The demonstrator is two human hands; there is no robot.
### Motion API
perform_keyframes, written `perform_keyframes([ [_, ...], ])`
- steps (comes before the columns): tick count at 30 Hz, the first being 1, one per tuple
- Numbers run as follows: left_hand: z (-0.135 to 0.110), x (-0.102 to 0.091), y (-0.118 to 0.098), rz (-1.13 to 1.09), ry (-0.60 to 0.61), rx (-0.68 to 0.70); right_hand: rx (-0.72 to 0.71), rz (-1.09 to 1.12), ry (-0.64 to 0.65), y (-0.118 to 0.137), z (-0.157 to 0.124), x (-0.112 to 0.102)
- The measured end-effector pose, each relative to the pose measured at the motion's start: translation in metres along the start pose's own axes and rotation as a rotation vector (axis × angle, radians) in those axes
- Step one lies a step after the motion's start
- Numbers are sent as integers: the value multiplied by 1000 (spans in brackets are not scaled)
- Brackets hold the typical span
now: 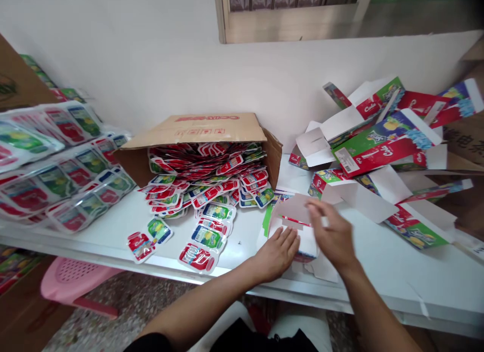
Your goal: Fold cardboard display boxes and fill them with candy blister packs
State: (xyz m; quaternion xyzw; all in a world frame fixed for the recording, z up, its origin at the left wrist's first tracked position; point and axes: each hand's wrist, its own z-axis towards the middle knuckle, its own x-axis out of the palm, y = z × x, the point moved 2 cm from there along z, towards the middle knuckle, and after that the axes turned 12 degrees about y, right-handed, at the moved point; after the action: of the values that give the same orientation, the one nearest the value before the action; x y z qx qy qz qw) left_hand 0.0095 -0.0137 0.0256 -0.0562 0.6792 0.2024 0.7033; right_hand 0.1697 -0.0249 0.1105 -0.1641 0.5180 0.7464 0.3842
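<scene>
A small printed carton (304,245) with a white inside stands on the table in front of me, its flap (295,207) raised. My left hand (278,253) lies with its fingers stretched flat on the carton's near white panel. At the upper right edge of the flap, my right hand (335,236) is closed, thumb and fingers pinching the cardboard. A thin red strip of print (297,221) shows between the panel and the flap. To the left lie bottle-shaped sachets (207,236) in red and green, joined in a strip, and two smaller ones (140,246).
Behind them, a brown cardboard box (212,125) on its side spills many sachets (207,175). Stacked sachet sheets (56,180) fill the table's left end. Opened cola-and-lemon cartons (381,140) lie heaped on the right. A pink stool (75,276) stands below the table's front edge.
</scene>
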Motion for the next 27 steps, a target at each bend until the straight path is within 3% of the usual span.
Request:
perform_keyframes([
  [2,0,1,-1,1,0,-12,146,26,-266,-25,-13,-24],
  [3,0,2,-2,1,-3,-25,231,72,-271,-41,-17,-28],
  [5,2,2,-3,9,-13,-49,413,202,-53,-70,-22,-16],
  [7,3,3,-5,29,-25,-59,560,265,200,-89,-26,9],
  [9,4,3,-6,59,-34,-64,624,252,327,-93,-28,35],
  [12,3,5,-7,96,-41,-88,624,190,371,-85,-26,54],
  [20,2,18,-13,124,-95,-146,586,-34,490,-79,-16,45],
  [27,-3,20,-17,154,-133,-131,541,-169,486,-73,-16,58],
])
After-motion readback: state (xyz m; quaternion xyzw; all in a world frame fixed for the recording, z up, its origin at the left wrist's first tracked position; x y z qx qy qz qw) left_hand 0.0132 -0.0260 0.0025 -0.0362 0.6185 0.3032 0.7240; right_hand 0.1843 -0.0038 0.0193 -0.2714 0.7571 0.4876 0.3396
